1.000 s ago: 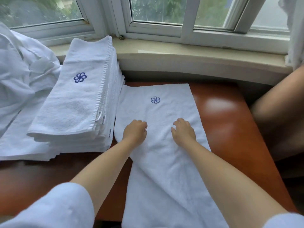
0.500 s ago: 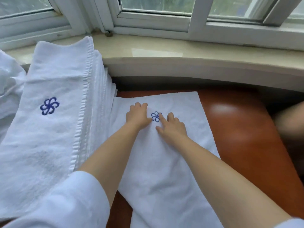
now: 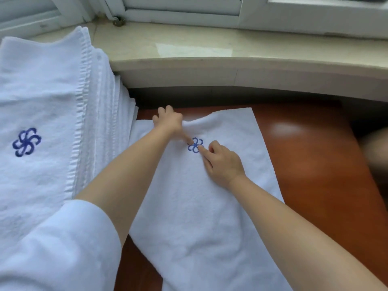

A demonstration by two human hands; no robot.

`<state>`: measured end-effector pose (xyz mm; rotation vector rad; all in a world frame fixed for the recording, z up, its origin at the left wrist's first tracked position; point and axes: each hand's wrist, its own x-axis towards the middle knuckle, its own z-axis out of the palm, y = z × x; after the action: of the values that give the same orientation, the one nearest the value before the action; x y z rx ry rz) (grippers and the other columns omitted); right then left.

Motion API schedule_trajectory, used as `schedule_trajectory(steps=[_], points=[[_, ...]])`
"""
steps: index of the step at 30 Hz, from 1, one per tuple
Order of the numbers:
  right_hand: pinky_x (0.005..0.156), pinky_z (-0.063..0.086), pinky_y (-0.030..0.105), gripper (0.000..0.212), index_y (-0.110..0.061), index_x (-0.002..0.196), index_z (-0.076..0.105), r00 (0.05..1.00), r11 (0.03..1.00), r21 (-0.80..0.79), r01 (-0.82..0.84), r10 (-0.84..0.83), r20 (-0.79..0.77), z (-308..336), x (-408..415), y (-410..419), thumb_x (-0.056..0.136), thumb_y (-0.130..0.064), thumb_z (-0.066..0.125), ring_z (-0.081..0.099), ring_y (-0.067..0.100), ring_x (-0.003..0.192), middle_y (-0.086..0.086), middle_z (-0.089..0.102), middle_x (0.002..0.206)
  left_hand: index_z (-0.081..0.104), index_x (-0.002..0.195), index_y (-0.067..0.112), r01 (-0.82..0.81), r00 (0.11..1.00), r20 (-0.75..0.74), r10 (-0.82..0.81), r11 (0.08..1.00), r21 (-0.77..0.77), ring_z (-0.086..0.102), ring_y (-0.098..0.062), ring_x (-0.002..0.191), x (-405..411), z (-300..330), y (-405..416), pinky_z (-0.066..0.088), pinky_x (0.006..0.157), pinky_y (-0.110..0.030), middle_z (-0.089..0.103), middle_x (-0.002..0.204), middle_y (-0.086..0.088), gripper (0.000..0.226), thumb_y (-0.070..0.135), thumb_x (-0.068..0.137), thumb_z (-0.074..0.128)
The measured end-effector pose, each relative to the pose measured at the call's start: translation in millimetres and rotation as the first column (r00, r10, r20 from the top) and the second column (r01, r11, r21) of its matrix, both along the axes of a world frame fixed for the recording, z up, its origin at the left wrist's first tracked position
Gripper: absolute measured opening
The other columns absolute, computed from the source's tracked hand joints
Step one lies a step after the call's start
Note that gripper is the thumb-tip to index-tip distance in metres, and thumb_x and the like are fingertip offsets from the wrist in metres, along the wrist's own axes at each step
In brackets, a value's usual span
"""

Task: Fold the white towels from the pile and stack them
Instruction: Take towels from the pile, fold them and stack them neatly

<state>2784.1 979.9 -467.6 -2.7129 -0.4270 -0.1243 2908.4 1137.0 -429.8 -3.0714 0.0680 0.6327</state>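
Our left hand [image 3: 168, 120] grips the far edge of the white towel [image 3: 210, 206], fingers curled over it near the table's [image 3: 315, 164] far edge. Our right hand [image 3: 222, 162] presses the towel beside its blue emblem [image 3: 195, 145], forefinger extended. The folded stack [image 3: 52, 114] lies at the table's left.
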Motion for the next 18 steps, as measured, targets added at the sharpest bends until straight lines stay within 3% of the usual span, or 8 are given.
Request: schedule_trajectory(steps=[2, 4, 6, 7, 8, 11, 15, 18], points=[[0.056, 0.034, 0.033, 0.034, -0.02, 0.129, 0.06, 0.994, 0.998, -0.018, 0.058, -0.06, -0.094, 2, -2, 5, 0.097, -0.018, 0.049, 0.051, 0.027, 0.077, 0.008, 0.055, 0.096, 0.061, 0.089, 0.015, 0.051, 0.997, 0.06, -0.046, 0.994, -0.092, 0.05, -0.025, 0.098, -10, 7, -6, 0.039, 0.072, -0.031, 0.057, 0.102, -0.003, 0.042, 0.046, 0.07, 0.081], [0.067, 0.041, 0.031, 0.03, -0.022, 0.118, 0.066, 0.902, 0.91, 0.226, 0.347, -0.258, -0.345, 11, -2, 15, 0.097, -0.019, 0.044, 0.052, 0.021, 0.087, 0.002, 0.059, 0.102, 0.065, 0.081, 0.008, 0.149, 0.969, 0.224, -0.102, 0.967, -0.205, 0.059, -0.03, 0.082, -32, 12, -10, 0.044, 0.062, -0.033, 0.066, 0.088, -0.009, 0.015, 0.013, 0.073, 0.076], [0.069, 0.047, 0.031, 0.026, -0.02, 0.089, 0.069, 0.628, 0.422, 0.49, 0.763, -0.301, -0.718, 29, 2, 23, 0.095, -0.029, 0.046, 0.059, 0.018, 0.083, 0.001, 0.068, 0.094, 0.062, 0.064, 0.003, 0.362, 0.835, 0.512, -0.203, 0.903, -0.232, 0.059, -0.035, 0.063, -69, 10, -11, 0.042, 0.049, -0.033, 0.062, 0.066, -0.014, 0.016, -0.01, 0.059, 0.069], [0.071, 0.05, 0.033, 0.03, -0.019, 0.082, 0.067, 0.517, 0.197, 0.48, 0.855, -0.232, -0.824, 37, 5, 24, 0.094, -0.038, 0.048, 0.062, 0.019, 0.079, 0.002, 0.07, 0.088, 0.061, 0.06, 0.003, 0.462, 0.764, 0.595, -0.251, 0.856, -0.233, 0.057, -0.033, 0.056, -90, 9, -10, 0.04, 0.045, -0.032, 0.059, 0.061, -0.014, 0.016, -0.011, 0.056, 0.066], [0.072, 0.052, 0.035, 0.036, -0.018, 0.082, 0.066, 0.468, 0.113, 0.455, 0.883, -0.163, -0.868, 43, 9, 22, 0.091, -0.048, 0.05, 0.064, 0.019, 0.077, 0.003, 0.07, 0.085, 0.062, 0.06, 0.004, 0.556, 0.697, 0.647, -0.311, 0.803, -0.213, 0.056, -0.031, 0.054, -111, 4, -10, 0.041, 0.044, -0.032, 0.059, 0.061, -0.013, 0.012, -0.008, 0.059, 0.06], [0.062, 0.047, 0.029, 0.049, -0.016, 0.082, 0.062, 0.433, 0.18, 0.405, 0.897, -0.167, -0.886, 53, 9, 17, 0.078, -0.064, 0.061, 0.06, 0.014, 0.069, -0.006, 0.062, 0.073, 0.067, 0.067, 0.007, 0.671, 0.626, 0.634, -0.455, 0.728, -0.14, 0.058, -0.027, 0.057, -157, -12, -7, 0.044, 0.047, -0.03, 0.063, 0.07, -0.011, 0.018, -0.004, 0.064, 0.052], [0.074, 0.048, 0.029, 0.028, -0.011, 0.109, 0.063, 0.429, 0.379, 0.268, 0.886, -0.451, -0.782, 37, -12, 8, 0.082, -0.017, 0.062, 0.063, 0.03, 0.096, 0.008, 0.067, 0.103, 0.07, 0.074, 0.003, 0.572, 0.751, 0.527, -0.398, 0.791, -0.217, 0.063, -0.031, 0.064, -172, -9, 2, 0.046, 0.043, -0.032, 0.068, 0.087, -0.018, 0.026, -0.009, 0.053, 0.076], [0.073, 0.047, 0.028, 0.03, -0.01, 0.109, 0.061, 0.439, 0.38, 0.273, 0.884, -0.47, -0.766, 32, -20, 4, 0.08, -0.007, 0.056, 0.062, 0.03, 0.095, 0.009, 0.065, 0.107, 0.065, 0.075, -0.004, 0.498, 0.816, 0.476, -0.328, 0.817, -0.291, 0.063, -0.037, 0.071, -175, -4, 10, 0.049, 0.044, -0.036, 0.065, 0.099, -0.028, 0.028, -0.011, 0.051, 0.076]])
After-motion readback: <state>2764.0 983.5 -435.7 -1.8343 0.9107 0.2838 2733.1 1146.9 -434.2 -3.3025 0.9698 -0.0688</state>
